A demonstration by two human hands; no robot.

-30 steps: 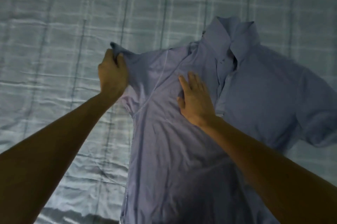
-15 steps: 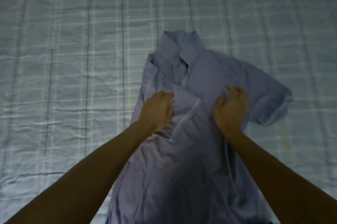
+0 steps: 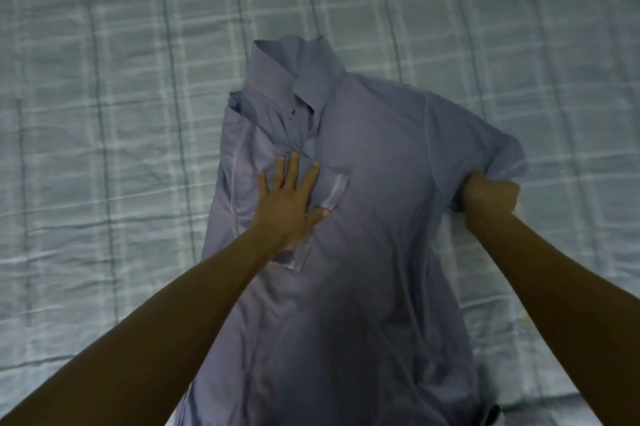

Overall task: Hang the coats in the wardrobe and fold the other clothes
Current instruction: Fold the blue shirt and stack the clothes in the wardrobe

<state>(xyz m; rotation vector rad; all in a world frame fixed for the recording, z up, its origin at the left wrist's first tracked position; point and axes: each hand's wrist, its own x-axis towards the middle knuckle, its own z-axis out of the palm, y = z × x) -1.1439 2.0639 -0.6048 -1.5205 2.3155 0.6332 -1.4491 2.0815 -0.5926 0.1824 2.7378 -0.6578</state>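
A pale blue-green checked quilted bedspread [image 3: 104, 114] fills the whole view, and on it the lilac-blue short-sleeved collared cotton shirt [image 3: 374, 217] is laid front up, collar [image 3: 298, 79] at the far end. To the left of the collar, one side of the shirt is seen already folded in over the chest, its sleeve hem [image 3: 332, 193] lying across the front. The left hand [image 3: 289, 204] is pressed flat on that fold, below and left of the collar, fingers spread apart. Right of the collar, the other sleeve [image 3: 491, 152] is not yet folded; the right hand [image 3: 490, 195] is closed in a fist around its fabric at the underarm. The fold is judged roughly one-third done: the right side and the lengthwise fold are left. No coats or wardrobe are shown

Against the frame half a second earlier, the left hand has been opened from a curled grip, and the right hand has been moved from the chest out to the sleeve
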